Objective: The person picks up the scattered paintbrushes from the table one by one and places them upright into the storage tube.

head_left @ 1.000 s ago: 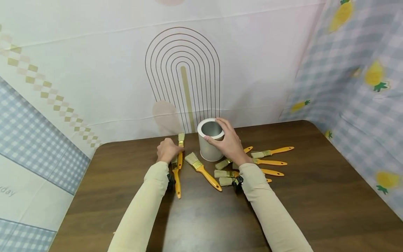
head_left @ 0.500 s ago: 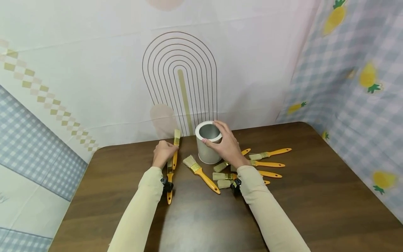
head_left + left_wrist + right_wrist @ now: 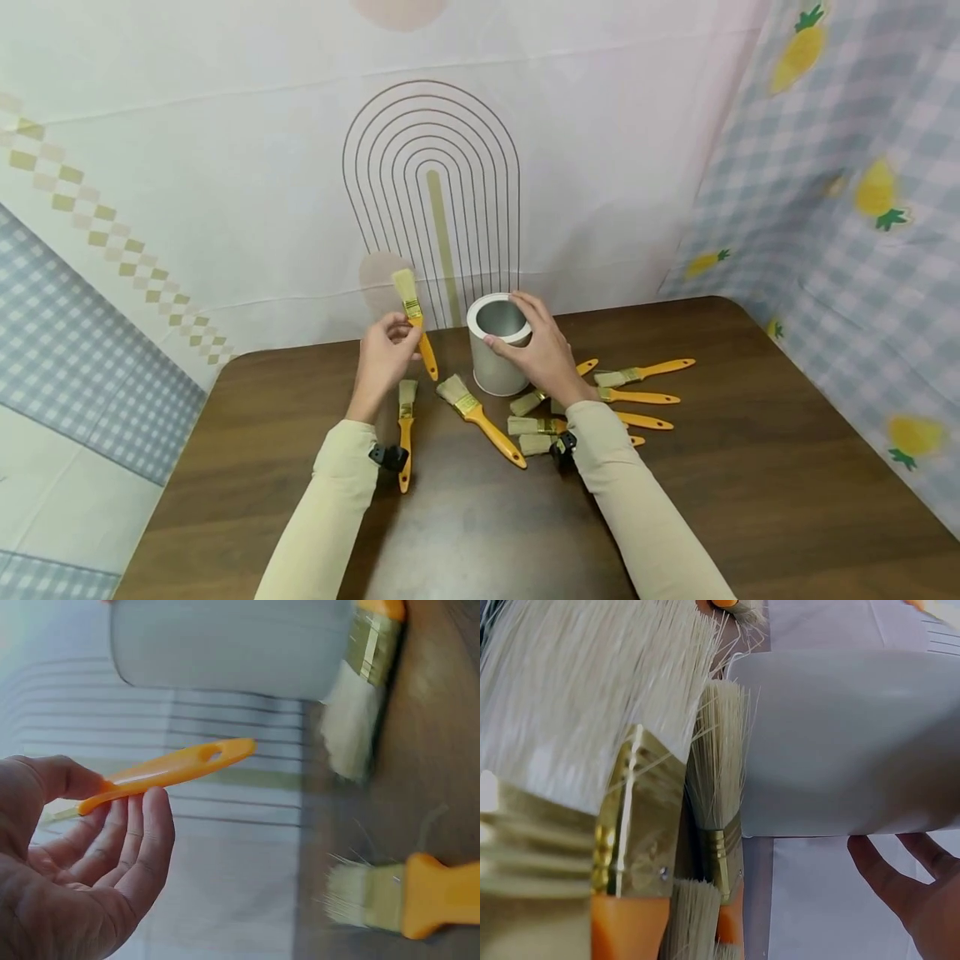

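Between thumb and fingertips my left hand [image 3: 386, 358] pinches a paintbrush [image 3: 417, 325] by its orange handle, bristles upward, above the table's back edge. In the left wrist view that handle [image 3: 172, 766] crosses over the fingers, its hole end free. A white open-topped can [image 3: 498, 350] stands upright to the right of it. My right hand [image 3: 546, 350] grips the can's rim, thumb in front and fingers at the far side. Nothing shows inside the can's visible part. One paintbrush [image 3: 406, 437] lies below my left hand, and another [image 3: 483, 421] lies slanted before the can.
Several more paintbrushes [image 3: 641, 395] lie on the brown table [image 3: 510, 533] right of the can, partly hidden by my right hand and sleeve. Bristles and metal ferrules [image 3: 641, 817] fill the left of the right wrist view. A cloth-covered wall [image 3: 622, 167] rises behind the table.
My left hand has lifted the paintbrush off the table and tilted it, bristles now up to the left. The brush under that hand shifted slightly left. My right hand stays on the can.
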### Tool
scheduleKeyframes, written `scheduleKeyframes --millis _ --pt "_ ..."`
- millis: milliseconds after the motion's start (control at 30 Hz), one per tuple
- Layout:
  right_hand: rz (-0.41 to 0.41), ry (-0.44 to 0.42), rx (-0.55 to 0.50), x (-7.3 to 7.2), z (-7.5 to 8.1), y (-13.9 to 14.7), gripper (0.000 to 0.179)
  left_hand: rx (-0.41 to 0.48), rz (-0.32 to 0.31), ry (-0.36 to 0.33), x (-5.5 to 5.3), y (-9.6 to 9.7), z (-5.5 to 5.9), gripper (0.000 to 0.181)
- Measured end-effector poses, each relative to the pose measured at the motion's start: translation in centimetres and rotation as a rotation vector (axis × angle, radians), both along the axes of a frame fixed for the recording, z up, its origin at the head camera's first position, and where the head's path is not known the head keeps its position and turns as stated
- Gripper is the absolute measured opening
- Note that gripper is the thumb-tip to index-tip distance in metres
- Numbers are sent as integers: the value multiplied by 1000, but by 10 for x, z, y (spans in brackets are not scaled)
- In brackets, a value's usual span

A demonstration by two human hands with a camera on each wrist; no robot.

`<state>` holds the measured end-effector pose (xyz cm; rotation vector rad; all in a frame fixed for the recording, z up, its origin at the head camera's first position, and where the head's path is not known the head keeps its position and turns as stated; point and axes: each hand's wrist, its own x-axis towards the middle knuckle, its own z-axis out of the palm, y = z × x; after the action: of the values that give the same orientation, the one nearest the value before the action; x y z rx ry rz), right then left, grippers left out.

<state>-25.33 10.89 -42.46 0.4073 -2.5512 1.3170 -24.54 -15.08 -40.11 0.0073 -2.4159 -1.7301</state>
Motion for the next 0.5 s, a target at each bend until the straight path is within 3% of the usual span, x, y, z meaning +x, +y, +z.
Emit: scheduleKeyframes --millis 333,500 --pt "-19 15 11 -2 -2 0 87 64 -57 289 10 16 32 27" --pt "-17 12 3 -2 -1 -1 87 45 -89 372 10 26 53 29"
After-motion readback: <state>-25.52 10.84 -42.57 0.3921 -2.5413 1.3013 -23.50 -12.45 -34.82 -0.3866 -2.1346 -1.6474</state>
